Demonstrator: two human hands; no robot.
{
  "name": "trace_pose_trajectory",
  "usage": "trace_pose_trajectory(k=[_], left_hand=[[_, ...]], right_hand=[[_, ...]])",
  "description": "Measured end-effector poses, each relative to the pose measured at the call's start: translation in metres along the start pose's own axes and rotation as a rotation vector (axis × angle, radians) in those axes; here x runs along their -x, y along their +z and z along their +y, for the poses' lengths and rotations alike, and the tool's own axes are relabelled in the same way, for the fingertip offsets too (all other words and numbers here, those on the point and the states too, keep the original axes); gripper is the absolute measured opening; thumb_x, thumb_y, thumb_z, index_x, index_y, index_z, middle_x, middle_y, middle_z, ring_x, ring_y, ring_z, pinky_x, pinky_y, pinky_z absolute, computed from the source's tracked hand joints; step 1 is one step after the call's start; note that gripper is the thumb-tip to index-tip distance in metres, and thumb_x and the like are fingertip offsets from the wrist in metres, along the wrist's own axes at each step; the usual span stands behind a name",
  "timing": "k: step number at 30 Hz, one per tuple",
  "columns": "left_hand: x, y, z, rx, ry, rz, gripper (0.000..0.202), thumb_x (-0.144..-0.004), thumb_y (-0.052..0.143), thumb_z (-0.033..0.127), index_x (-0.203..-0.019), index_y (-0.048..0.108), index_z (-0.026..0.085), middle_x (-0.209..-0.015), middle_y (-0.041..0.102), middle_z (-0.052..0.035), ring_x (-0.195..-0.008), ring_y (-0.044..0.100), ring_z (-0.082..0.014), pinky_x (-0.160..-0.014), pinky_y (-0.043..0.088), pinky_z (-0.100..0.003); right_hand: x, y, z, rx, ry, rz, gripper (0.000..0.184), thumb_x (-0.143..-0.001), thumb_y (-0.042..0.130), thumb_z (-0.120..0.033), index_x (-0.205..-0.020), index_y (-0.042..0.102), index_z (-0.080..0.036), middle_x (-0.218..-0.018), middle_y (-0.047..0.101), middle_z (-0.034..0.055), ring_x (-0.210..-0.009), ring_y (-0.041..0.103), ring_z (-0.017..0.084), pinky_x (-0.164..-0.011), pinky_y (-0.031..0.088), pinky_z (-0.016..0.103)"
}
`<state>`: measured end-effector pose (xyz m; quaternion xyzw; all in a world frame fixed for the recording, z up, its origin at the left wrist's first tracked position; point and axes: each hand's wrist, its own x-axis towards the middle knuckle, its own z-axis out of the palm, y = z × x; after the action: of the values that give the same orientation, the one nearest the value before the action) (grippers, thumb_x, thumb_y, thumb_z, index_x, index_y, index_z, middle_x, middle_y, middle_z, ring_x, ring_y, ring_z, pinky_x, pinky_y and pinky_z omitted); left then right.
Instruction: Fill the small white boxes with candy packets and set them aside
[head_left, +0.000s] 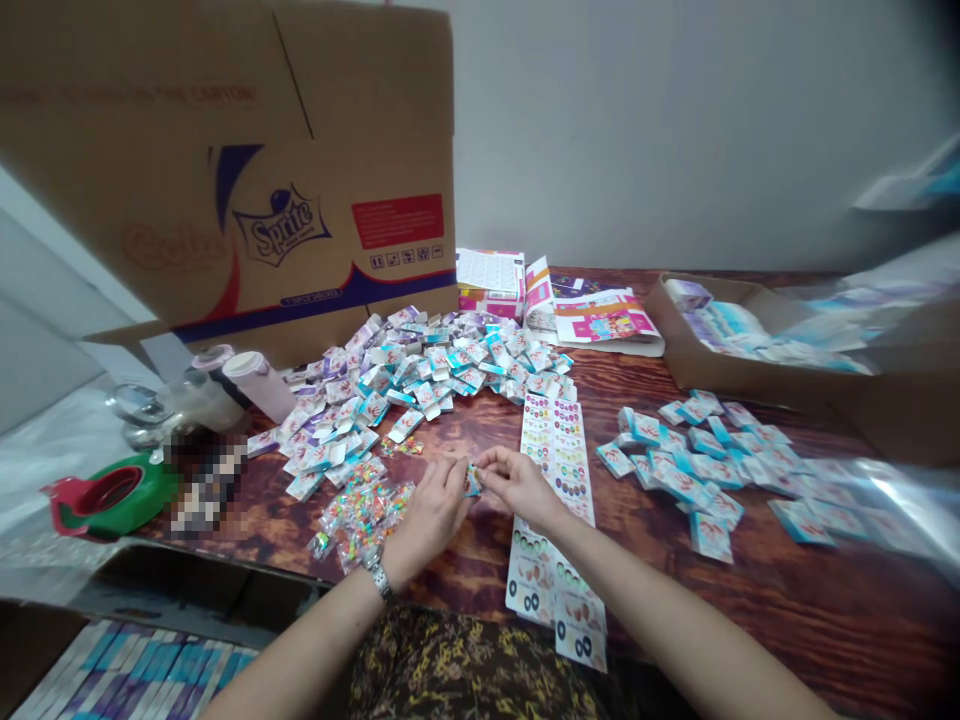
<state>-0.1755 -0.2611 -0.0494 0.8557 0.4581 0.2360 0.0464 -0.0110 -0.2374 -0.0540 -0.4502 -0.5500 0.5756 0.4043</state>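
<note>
My left hand (438,505), with a metal watch on its wrist, grips a small blue-and-white printed box (472,480) over the middle of the table. From the other side my right hand (517,485) reaches in, thumb and fingers pinched at the end of this box; whether anything else is between them I cannot make out. Clear packets of colourful candies (364,515) lie just left of my left hand. Beneath and beside my right hand are long sticker sheets (559,450) with rows of small round pictures.
Behind my hands spreads a heap of small boxes (420,365). More small boxes (682,460) lie on the right, near a cardboard tray (675,340). A large carton (337,150) stands back left. A green-and-red tape dispenser (120,495) and a lidded cup (259,385) are at left.
</note>
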Motion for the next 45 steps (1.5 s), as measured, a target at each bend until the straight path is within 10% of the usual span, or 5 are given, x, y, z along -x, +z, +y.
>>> trace_pose_trajectory(k=[10, 21, 33, 45], left_hand=[[0.006, 0.002, 0.0, 0.06, 0.007, 0.062, 0.045, -0.085, 0.047, 0.016, -0.128, 0.036, 0.012, -0.113, 0.05, -0.015, -0.106, 0.047, -0.026, -0.089, 0.046, -0.042], [0.005, 0.003, 0.004, 0.049, 0.086, 0.055, 0.034, -0.087, 0.043, 0.016, -0.121, 0.047, 0.017, -0.105, 0.051, -0.0127, -0.092, 0.051, -0.0224, -0.078, 0.049, -0.037], [0.001, -0.001, 0.012, 0.193, 0.022, 0.133, 0.039, -0.085, 0.045, 0.013, -0.123, 0.041, 0.018, -0.112, 0.05, -0.0123, -0.104, 0.05, -0.0239, -0.087, 0.047, -0.039], [0.005, 0.001, 0.013, 0.061, 0.002, 0.155, 0.044, -0.088, 0.042, 0.015, -0.131, 0.034, 0.015, -0.115, 0.054, -0.0154, -0.109, 0.051, -0.0275, -0.089, 0.046, -0.045]], right_hand=[[0.009, -0.002, -0.012, 0.407, -0.255, 0.114, 0.011, -0.079, 0.058, -0.023, -0.086, 0.066, -0.021, -0.091, 0.05, 0.0052, -0.085, 0.053, 0.018, -0.066, 0.046, 0.027], [0.001, -0.002, -0.007, 0.085, -0.064, -0.017, 0.029, -0.074, 0.057, -0.018, -0.1, 0.044, -0.022, -0.074, 0.054, -0.0034, -0.067, 0.054, 0.013, -0.059, 0.042, 0.024], [0.03, 0.0, -0.024, 0.557, -0.436, 0.178, 0.018, -0.088, 0.048, -0.023, -0.102, 0.058, -0.022, -0.095, 0.059, 0.0072, -0.086, 0.057, 0.02, -0.077, 0.046, 0.033], [0.024, 0.018, -0.015, -0.038, -0.155, 0.234, 0.021, -0.08, 0.06, -0.034, -0.095, 0.062, -0.019, -0.093, 0.066, 0.0067, -0.086, 0.061, 0.02, -0.078, 0.049, 0.033]])
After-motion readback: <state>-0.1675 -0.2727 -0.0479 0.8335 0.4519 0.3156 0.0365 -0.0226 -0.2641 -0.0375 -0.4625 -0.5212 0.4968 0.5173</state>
